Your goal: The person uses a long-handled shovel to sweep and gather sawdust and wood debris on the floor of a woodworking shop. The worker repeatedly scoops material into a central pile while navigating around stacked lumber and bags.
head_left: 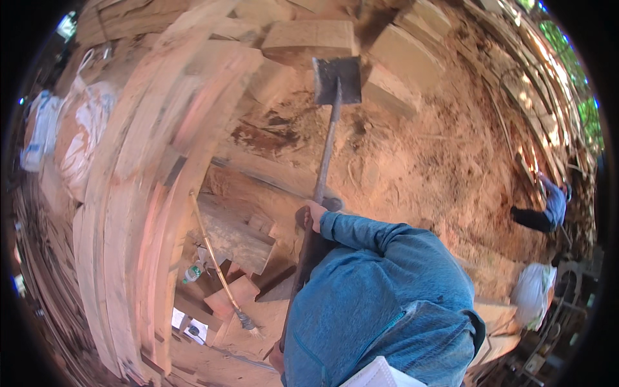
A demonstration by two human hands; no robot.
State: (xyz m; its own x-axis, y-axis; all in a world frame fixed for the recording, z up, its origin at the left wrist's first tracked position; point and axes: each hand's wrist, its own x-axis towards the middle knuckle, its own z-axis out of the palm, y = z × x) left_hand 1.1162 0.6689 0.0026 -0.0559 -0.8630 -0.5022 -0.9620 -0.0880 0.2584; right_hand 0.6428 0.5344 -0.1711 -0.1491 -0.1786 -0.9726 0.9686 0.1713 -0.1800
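Observation:
A long-handled shovel (327, 147) stretches away from me, its square, dark metal blade at the far end next to wooden blocks, over the sawdust-covered ground. My right hand (314, 216) is closed around the shaft about midway, with a blue sleeve behind it. Lower down, at the left side of my body, my left hand (277, 358) shows only in part by the near end of the handle. It looks closed there, though my blue clothing hides most of its grip.
Long sawn planks (138, 193) are stacked along the left. A thin stick with a frayed end (219, 267) leans over offcuts beside a plastic bottle (192, 274). White sacks (90, 119) stand far left, another sack (534, 295) at right. A person (553, 205) in blue bends at far right.

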